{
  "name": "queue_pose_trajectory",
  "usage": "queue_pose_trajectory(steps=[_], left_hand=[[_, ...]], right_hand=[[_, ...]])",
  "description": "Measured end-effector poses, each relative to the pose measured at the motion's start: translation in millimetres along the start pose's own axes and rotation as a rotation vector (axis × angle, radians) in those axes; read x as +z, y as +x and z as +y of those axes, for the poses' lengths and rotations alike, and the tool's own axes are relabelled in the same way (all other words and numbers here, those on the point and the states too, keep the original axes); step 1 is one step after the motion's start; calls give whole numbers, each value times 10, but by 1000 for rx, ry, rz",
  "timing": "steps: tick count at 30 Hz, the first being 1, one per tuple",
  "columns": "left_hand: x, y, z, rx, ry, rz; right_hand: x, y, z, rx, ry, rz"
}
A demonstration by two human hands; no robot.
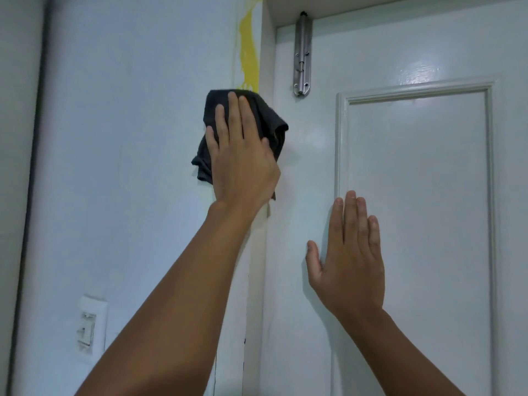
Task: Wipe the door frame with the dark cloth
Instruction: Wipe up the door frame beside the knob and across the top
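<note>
My left hand presses a crumpled dark cloth flat against the white door frame, at the frame's left upright above head height. The cloth bunches out above, left and right of my fingers. A yellow smear runs up the wall edge just above the cloth. My right hand lies flat and open on the white door, lower and to the right, fingers pointing up, holding nothing.
A steel slide bolt is fixed at the door's top left corner. The door has a raised rectangular panel. A white light switch sits low on the left wall. A dark vertical strip runs along the far left.
</note>
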State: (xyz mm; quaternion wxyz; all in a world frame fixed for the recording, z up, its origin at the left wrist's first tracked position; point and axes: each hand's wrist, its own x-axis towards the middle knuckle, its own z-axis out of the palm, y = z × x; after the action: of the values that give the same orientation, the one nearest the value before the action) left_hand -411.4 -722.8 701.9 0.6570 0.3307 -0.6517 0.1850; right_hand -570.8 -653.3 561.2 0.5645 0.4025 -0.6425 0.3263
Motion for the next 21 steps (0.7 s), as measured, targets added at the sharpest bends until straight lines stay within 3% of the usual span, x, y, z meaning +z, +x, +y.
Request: queue_pose_trajectory(steps=[8,16,21], left_hand=[[42,-730,-156,58,8,-34],[-10,244,24,8,31,-38],[-3,-144,-57,25,-16,-46]], right_hand=[[-2,1,-4,4,7,-5],[-63,268,-89,26,22,-55],[-90,534,-118,52,36,-17]])
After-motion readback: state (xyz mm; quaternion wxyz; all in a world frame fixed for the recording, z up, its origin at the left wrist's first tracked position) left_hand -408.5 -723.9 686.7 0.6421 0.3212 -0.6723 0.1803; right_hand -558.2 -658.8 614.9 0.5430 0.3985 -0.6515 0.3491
